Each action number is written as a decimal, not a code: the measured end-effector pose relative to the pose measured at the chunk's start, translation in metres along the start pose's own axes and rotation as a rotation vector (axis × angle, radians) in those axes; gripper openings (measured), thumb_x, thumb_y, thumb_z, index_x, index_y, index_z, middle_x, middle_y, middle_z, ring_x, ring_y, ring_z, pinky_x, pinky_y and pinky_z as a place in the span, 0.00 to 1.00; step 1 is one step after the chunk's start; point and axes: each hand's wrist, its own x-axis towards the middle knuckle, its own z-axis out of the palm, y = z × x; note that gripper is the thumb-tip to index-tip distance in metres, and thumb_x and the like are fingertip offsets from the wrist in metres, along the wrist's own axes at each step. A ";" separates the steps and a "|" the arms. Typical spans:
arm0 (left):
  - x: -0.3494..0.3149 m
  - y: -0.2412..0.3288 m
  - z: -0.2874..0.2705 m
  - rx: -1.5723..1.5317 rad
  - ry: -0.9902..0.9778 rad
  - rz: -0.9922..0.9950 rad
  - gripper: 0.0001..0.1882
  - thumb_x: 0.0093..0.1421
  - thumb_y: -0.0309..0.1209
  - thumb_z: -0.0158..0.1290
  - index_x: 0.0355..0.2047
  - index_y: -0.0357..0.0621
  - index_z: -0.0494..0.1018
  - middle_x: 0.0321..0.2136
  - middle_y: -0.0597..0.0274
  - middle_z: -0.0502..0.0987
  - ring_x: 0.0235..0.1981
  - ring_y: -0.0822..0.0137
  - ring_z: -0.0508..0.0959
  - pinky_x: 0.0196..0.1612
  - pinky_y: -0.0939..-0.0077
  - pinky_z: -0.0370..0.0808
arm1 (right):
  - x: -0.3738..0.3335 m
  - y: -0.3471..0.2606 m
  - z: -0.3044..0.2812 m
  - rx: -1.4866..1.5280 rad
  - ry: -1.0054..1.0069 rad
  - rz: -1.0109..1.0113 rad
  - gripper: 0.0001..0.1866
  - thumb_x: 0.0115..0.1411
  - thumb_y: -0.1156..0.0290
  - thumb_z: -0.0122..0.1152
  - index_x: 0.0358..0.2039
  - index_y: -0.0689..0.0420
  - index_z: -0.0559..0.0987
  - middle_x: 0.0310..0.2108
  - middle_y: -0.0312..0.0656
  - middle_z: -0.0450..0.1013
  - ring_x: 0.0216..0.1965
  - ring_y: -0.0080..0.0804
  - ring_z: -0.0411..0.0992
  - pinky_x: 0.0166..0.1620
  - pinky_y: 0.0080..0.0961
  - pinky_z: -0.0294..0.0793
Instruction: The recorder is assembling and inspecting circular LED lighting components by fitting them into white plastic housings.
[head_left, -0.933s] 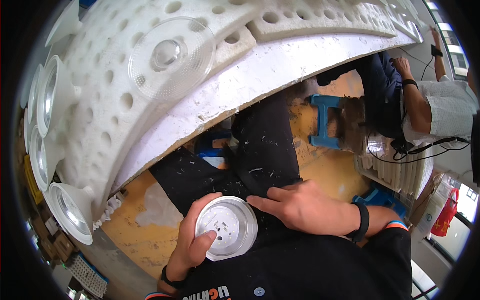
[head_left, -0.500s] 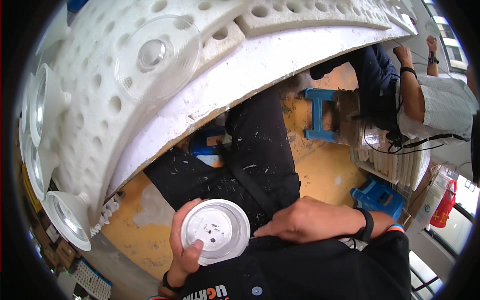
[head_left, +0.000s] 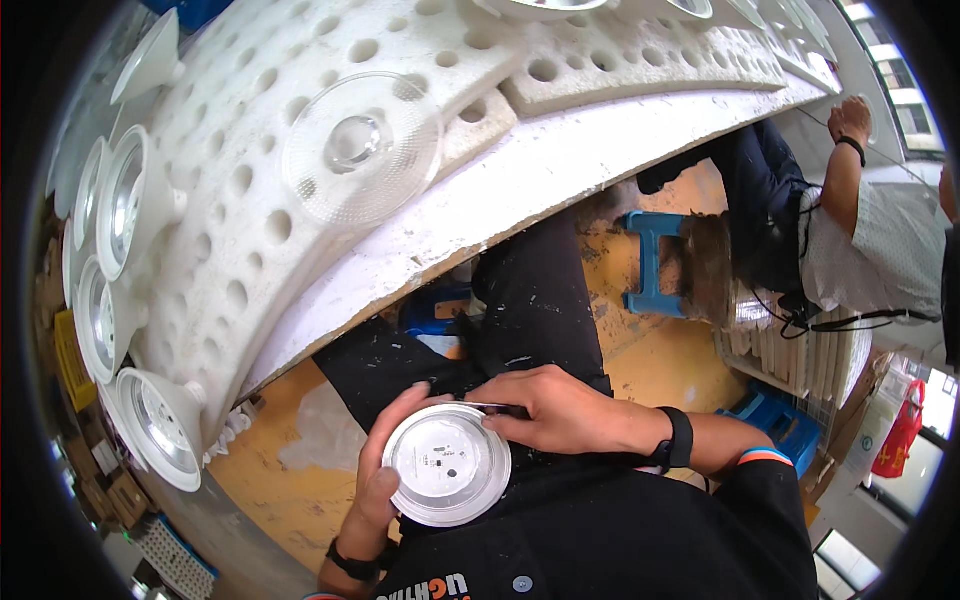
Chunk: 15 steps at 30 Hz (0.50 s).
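Observation:
In my lap area, my left hand (head_left: 385, 480) is closed around the left side of a round white lamp housing (head_left: 440, 512). The open face of the lamp is turned up and shows a pale circuit board (head_left: 437, 455) with small dark parts. At the far right rim is my right hand (head_left: 545, 408), its fingers pinched on a thin tool (head_left: 510, 410) that looks dark with a shiny tip. The tip lies along the lamp's rim; its exact kind is too small to tell.
A clear ribbed lens disc (head_left: 375, 190) lies on the white foam board (head_left: 250, 240) with rows of holes. Several white lamps (head_left: 160, 430) stand along its left edge. At the right, another person (head_left: 870, 240) is near a blue stool (head_left: 650, 265).
My right hand has moved up along the lamp's right side to its far rim, bringing the thin tool against it. The lamp has shifted slightly right, with my left hand still holding it.

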 end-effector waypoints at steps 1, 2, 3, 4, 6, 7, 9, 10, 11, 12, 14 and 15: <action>0.008 0.007 -0.003 0.032 -0.127 -0.075 0.54 0.53 0.62 0.53 0.65 0.31 0.49 0.58 0.39 0.64 0.59 0.55 0.68 0.61 0.64 0.64 | 0.005 0.000 -0.001 -0.004 -0.010 -0.008 0.15 0.57 0.73 0.61 0.45 0.60 0.78 0.36 0.49 0.77 0.34 0.48 0.76 0.38 0.36 0.76; 0.014 0.012 -0.005 0.065 -0.253 -0.150 0.54 0.53 0.62 0.53 0.66 0.31 0.50 0.58 0.40 0.65 0.59 0.56 0.67 0.61 0.65 0.63 | 0.011 -0.001 -0.002 -0.074 -0.041 -0.091 0.15 0.56 0.73 0.61 0.44 0.60 0.78 0.34 0.47 0.76 0.33 0.46 0.76 0.36 0.35 0.76; 0.016 0.020 -0.003 -0.002 -0.274 -0.225 0.55 0.51 0.61 0.55 0.65 0.31 0.51 0.58 0.43 0.65 0.60 0.58 0.67 0.62 0.68 0.61 | 0.017 -0.002 -0.003 -0.141 -0.072 -0.177 0.15 0.56 0.72 0.62 0.44 0.59 0.78 0.32 0.46 0.76 0.32 0.45 0.76 0.34 0.34 0.76; 0.017 0.021 -0.006 -0.002 -0.264 -0.214 0.55 0.51 0.61 0.55 0.65 0.31 0.51 0.58 0.43 0.65 0.60 0.58 0.67 0.62 0.68 0.61 | 0.018 -0.004 -0.005 -0.143 -0.082 -0.188 0.15 0.56 0.72 0.62 0.44 0.59 0.78 0.32 0.46 0.76 0.32 0.45 0.76 0.34 0.34 0.76; 0.016 0.023 -0.014 0.176 -0.363 -0.162 0.54 0.50 0.57 0.58 0.66 0.31 0.50 0.58 0.45 0.65 0.59 0.59 0.67 0.62 0.69 0.61 | 0.015 -0.012 -0.011 -0.332 -0.040 -0.236 0.15 0.56 0.72 0.62 0.45 0.57 0.78 0.27 0.42 0.73 0.28 0.39 0.75 0.28 0.31 0.74; 0.010 0.025 -0.018 0.143 -0.368 -0.200 0.52 0.51 0.51 0.59 0.65 0.30 0.50 0.59 0.45 0.65 0.60 0.59 0.67 0.62 0.68 0.61 | 0.011 -0.014 -0.016 -0.328 -0.049 -0.246 0.15 0.56 0.72 0.62 0.45 0.57 0.78 0.27 0.42 0.73 0.28 0.39 0.75 0.28 0.31 0.74; -0.008 0.022 -0.016 0.104 -0.270 -0.156 0.51 0.51 0.48 0.59 0.65 0.30 0.50 0.59 0.45 0.64 0.60 0.59 0.67 0.62 0.68 0.61 | -0.003 -0.017 -0.025 -0.448 0.077 -0.135 0.18 0.55 0.72 0.63 0.47 0.55 0.78 0.23 0.38 0.69 0.23 0.34 0.73 0.24 0.29 0.72; -0.017 0.017 -0.013 0.061 -0.183 -0.116 0.49 0.51 0.46 0.59 0.65 0.30 0.50 0.60 0.44 0.63 0.60 0.59 0.66 0.62 0.67 0.61 | -0.009 -0.017 -0.026 -0.443 0.068 -0.139 0.18 0.55 0.72 0.63 0.47 0.55 0.78 0.23 0.38 0.69 0.23 0.34 0.73 0.24 0.29 0.72; -0.022 0.008 -0.010 0.114 -0.085 -0.058 0.45 0.51 0.41 0.57 0.64 0.30 0.52 0.59 0.42 0.64 0.61 0.58 0.66 0.62 0.65 0.62 | -0.015 -0.017 -0.026 -0.509 0.055 -0.151 0.20 0.53 0.73 0.63 0.49 0.54 0.78 0.22 0.37 0.68 0.22 0.33 0.72 0.23 0.28 0.72; -0.023 0.003 -0.005 0.111 -0.076 -0.058 0.45 0.51 0.41 0.57 0.64 0.30 0.52 0.59 0.42 0.64 0.61 0.58 0.66 0.62 0.65 0.62 | -0.018 -0.019 -0.026 -0.576 0.043 -0.164 0.22 0.52 0.74 0.63 0.50 0.53 0.78 0.22 0.36 0.67 0.20 0.32 0.71 0.23 0.28 0.71; -0.024 -0.004 0.004 0.240 -0.029 0.104 0.42 0.51 0.37 0.55 0.63 0.30 0.53 0.57 0.42 0.66 0.60 0.56 0.67 0.62 0.64 0.61 | -0.016 -0.027 -0.024 -0.625 0.015 -0.197 0.25 0.49 0.74 0.63 0.51 0.52 0.78 0.20 0.34 0.65 0.20 0.28 0.70 0.23 0.25 0.70; -0.023 -0.006 0.010 0.204 0.012 0.120 0.41 0.50 0.36 0.54 0.62 0.29 0.54 0.56 0.40 0.67 0.58 0.54 0.68 0.62 0.63 0.62 | -0.015 -0.030 -0.023 -0.659 0.019 -0.216 0.25 0.49 0.74 0.64 0.51 0.52 0.78 0.20 0.33 0.65 0.20 0.26 0.69 0.23 0.24 0.69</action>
